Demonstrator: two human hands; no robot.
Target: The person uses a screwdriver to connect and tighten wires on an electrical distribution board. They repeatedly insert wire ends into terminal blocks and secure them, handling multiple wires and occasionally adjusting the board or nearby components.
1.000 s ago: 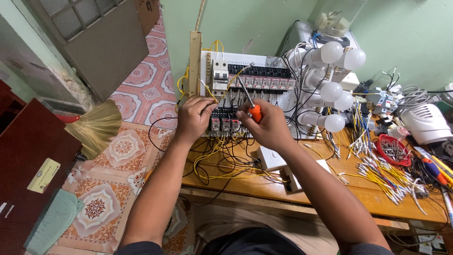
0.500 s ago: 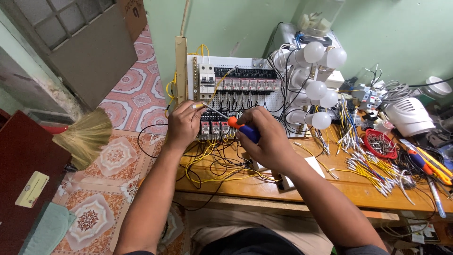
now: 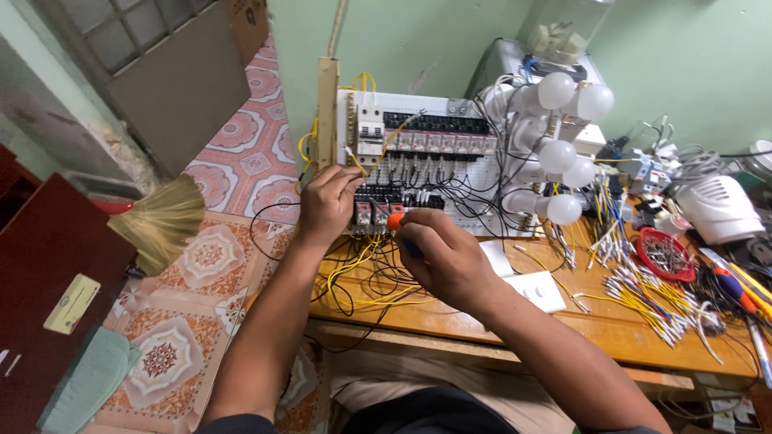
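pale green walls stand behind a wooden desk (image 3: pixel 482 317) that is crowded with wiring work; patterned floor tiles and a straw broom (image 3: pixel 165 221) lie to the left. on the desk a white perforated panel (image 3: pixel 474 189) stands upright, carrying rows of black and grey breakers and relays joined by yellow, black and white wires.

the left hand (image 3: pixel 328 202) rests on the lower left part of the panel, its fingers curled onto the small relays and the yellow wires there; i cannot tell if it pinches one wire. the right hand (image 3: pixel 446 259) is closed around a screwdriver (image 3: pixel 396 220) with an orange handle; only the handle end shows, just before the lower row of relays, and the tip is hidden. the two hands are near each other but apart.

i judge the screwdriver as light and stiff, best gripped around its thick handle, as it is now. the wires are thin and bend easily, and the relays look fragile, so light pressure seems wise.

white round bulbs (image 3: pixel 559 157) stand in a cluster to the right of the panel. farther right are a red round tray (image 3: pixel 666 255) of small metal parts, a bundle of cut wires (image 3: pixel 651 293), and a white paper (image 3: pixel 537 289) flat on the desk. a yellow rectangular label (image 3: pixel 71 304) sits on the dark red furniture at the left.
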